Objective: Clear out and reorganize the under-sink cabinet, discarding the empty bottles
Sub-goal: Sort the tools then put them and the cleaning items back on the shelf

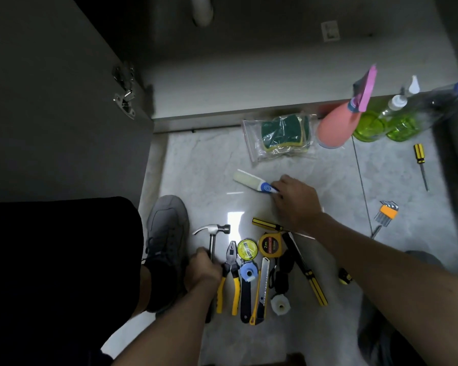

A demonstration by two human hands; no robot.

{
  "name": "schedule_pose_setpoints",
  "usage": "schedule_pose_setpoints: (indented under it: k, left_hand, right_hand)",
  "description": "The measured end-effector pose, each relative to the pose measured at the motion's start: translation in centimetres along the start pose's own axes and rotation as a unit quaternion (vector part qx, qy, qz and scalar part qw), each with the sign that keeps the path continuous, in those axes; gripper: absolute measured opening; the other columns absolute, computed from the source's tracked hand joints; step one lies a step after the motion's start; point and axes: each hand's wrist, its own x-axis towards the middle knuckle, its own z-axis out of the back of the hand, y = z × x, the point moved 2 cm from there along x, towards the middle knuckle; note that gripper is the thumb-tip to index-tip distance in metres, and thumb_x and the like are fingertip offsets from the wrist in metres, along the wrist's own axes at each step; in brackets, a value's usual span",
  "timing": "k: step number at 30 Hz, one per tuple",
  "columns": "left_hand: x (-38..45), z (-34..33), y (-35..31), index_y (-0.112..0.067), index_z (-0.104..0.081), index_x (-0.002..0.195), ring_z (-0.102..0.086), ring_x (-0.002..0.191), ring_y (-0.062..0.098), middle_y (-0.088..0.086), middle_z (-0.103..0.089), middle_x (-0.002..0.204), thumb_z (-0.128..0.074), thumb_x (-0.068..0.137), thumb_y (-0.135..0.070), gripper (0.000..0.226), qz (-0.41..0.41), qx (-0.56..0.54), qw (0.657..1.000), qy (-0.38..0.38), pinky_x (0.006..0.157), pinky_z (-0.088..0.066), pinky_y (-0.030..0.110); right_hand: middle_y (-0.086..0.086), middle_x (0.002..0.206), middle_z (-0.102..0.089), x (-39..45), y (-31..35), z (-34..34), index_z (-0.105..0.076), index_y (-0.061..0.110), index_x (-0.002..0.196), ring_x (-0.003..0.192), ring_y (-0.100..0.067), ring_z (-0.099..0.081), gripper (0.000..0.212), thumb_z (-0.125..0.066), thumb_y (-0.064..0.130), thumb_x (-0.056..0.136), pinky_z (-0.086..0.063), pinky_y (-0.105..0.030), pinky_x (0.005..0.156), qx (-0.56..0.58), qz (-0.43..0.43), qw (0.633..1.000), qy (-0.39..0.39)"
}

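My left hand (204, 269) grips the handle of a claw hammer (214, 231) lying on the marble floor. My right hand (295, 200) holds the blue handle end of a white scrub brush (250, 179) on the floor. The cabinet floor (249, 83) in front of me is bare, with a white drain pipe (202, 9) above it. At the right stand a pink spray bottle (339, 122), green bottles (389, 120) and a clear bottle with a blue cap (450, 93). A bag of green sponges (283, 134) lies by the cabinet edge.
Tools lie in a row near me: pliers (232, 276), tape rolls (247, 249), a tape measure (270, 243), a utility knife (262, 289), screwdrivers (421, 162), hex keys (386, 211). The open cabinet door (64, 101) is at left. My grey shoe (167, 233) is beside the hammer.
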Motion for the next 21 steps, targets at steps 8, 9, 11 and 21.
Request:
schedule_pose_setpoints:
  k: [8, 9, 11, 21]
  left_hand:
    - [0.7, 0.1, 0.0, -0.018, -0.066, 0.099, -0.065, 0.103, 0.033, 0.01, -0.07, 0.108, -0.067, 0.078, -0.022, 0.021, -0.015, 0.01, 1.0, -0.006, 0.082, -0.055, 0.033]
    - [0.6, 0.1, -0.2, -0.017, -0.066, 0.099, -0.065, 0.103, 0.033, 0.011, -0.07, 0.107, -0.067, 0.078, -0.02, 0.021, -0.021, 0.012, 1.0, -0.009, 0.081, -0.055, 0.032]
    - [0.4, 0.1, -0.4, -0.016, -0.064, 0.099, -0.065, 0.103, 0.034, 0.012, -0.069, 0.107, -0.066, 0.078, -0.016, 0.021, -0.034, 0.016, 0.999, -0.012, 0.081, -0.054, 0.032]
    - [1.3, 3.0, -2.8, -0.019, -0.051, 0.089, -0.064, 0.101, 0.036, 0.015, -0.067, 0.105, -0.063, 0.085, -0.017, 0.013, -0.098, 0.06, 0.991, -0.069, 0.073, -0.048, 0.032]
  right_hand:
    - [-0.007, 0.11, -0.058, 2.9, -6.2, 1.9, -0.067, 0.015, 0.111, 0.103, -0.031, -0.056, 0.02, -0.055, 0.02, 0.096, -0.049, -0.039, 0.068, -0.091, -0.069, 0.993, -0.003]
    - [-0.008, 0.111, -0.057, 2.8, -6.9, 2.1, -0.066, 0.015, 0.112, 0.103, -0.031, -0.056, 0.021, -0.054, 0.02, 0.096, -0.05, -0.04, 0.07, -0.07, -0.086, 0.994, -0.003]
    - [-0.009, 0.113, -0.056, 2.7, -7.6, 2.1, -0.064, 0.014, 0.115, 0.103, -0.032, -0.057, 0.024, -0.054, 0.017, 0.094, -0.05, -0.041, 0.075, -0.012, -0.122, 0.992, -0.017]
    - [-0.001, 0.111, -0.058, -5.1, -2.4, -0.1, -0.061, 0.019, 0.113, 0.106, -0.022, -0.054, 0.02, -0.055, 0.018, 0.093, -0.049, -0.041, 0.083, 0.148, -0.092, 0.985, -0.001]
